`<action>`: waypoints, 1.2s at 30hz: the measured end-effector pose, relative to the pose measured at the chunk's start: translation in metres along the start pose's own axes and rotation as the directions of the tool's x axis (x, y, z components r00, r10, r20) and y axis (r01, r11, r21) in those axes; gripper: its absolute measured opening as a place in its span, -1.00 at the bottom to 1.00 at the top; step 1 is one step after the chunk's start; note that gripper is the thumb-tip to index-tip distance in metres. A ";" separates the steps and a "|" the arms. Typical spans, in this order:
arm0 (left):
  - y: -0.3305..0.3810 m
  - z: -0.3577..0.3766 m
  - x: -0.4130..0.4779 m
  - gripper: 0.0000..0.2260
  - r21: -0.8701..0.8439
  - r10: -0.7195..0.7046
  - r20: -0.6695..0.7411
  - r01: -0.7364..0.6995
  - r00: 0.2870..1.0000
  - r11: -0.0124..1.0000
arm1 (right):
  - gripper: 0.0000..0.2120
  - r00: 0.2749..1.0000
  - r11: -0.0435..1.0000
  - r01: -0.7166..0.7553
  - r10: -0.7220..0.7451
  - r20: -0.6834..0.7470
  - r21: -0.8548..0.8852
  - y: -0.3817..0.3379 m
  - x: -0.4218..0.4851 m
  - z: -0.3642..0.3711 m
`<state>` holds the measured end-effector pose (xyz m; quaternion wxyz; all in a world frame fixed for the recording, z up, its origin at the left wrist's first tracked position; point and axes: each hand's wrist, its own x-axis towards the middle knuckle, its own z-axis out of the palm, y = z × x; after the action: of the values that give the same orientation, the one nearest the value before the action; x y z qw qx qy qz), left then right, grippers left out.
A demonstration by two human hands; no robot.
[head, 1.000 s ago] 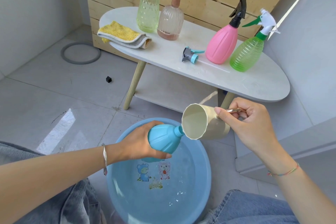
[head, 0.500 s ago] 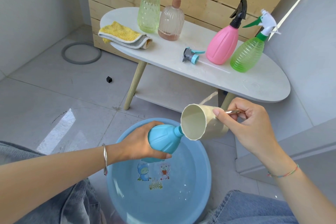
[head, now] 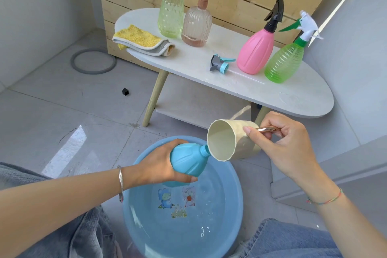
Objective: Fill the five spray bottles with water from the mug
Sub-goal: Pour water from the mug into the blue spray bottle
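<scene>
Denim-covered knees frame the bottom edge, partly cut off. Between them sits a blue basin (head: pixel 142 222) holding clear water that glints over cartoon pictures on its floor. Above the basin, the left hand (head: pixel 159 163) wraps its fingers round the body of the uncapped blue spray bottle (head: pixel 188 161), which is tilted with its threaded neck pointing up and right. The bottle is opaque, so its fill level cannot be told. The right hand (head: pixel 287 144) pinches the metal handle of the cream mug (head: pixel 230 140), tipped on its side with its lower lip against the bottle's neck. Whether water lies inside the mug is hard to make out.

Beyond, on the white table (head: pixel 293 94), lies a loose grey-and-blue spray head (head: pixel 219 65), just beside the pink bottle (head: pixel 256 52) and the green bottle (head: pixel 284 63). Both are capped and leaning. Farther left lie a folded yellow cloth (head: pixel 142 41), a ribbed brownish bottle (head: pixel 196 25) and a tall pale-green bottle (head: pixel 170 10), its top cut off. On the floor lie a grey ring (head: pixel 93 60) and a small black cube (head: pixel 125 91).
</scene>
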<state>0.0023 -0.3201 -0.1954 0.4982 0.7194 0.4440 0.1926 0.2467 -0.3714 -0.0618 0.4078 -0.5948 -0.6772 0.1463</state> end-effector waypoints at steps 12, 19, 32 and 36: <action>0.000 0.000 -0.001 -0.35 -0.006 0.002 0.000 -0.002 1.000 1.000 | -0.64 0.999 0.997 0.053 -0.053 0.002 -0.060 -0.001 0.000 0.001; -0.001 0.001 -0.001 -0.35 -0.016 0.004 0.000 -0.004 1.000 1.000 | -0.60 0.996 0.995 0.089 -0.088 0.007 -0.053 -0.001 0.000 0.001; -0.005 0.002 0.000 -0.32 -0.024 0.002 0.011 -0.002 1.000 1.000 | -0.59 0.988 0.985 0.157 -0.156 0.016 -0.078 0.000 0.000 0.001; -0.008 0.002 0.000 -0.28 -0.026 -0.012 0.018 0.012 1.000 1.000 | -0.60 0.983 0.978 0.183 -0.182 0.025 -0.103 0.001 0.000 0.001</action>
<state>0.0006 -0.3203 -0.2034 0.5127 0.7120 0.4411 0.1889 0.2460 -0.3707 -0.0630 0.3824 -0.5495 -0.7388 0.0770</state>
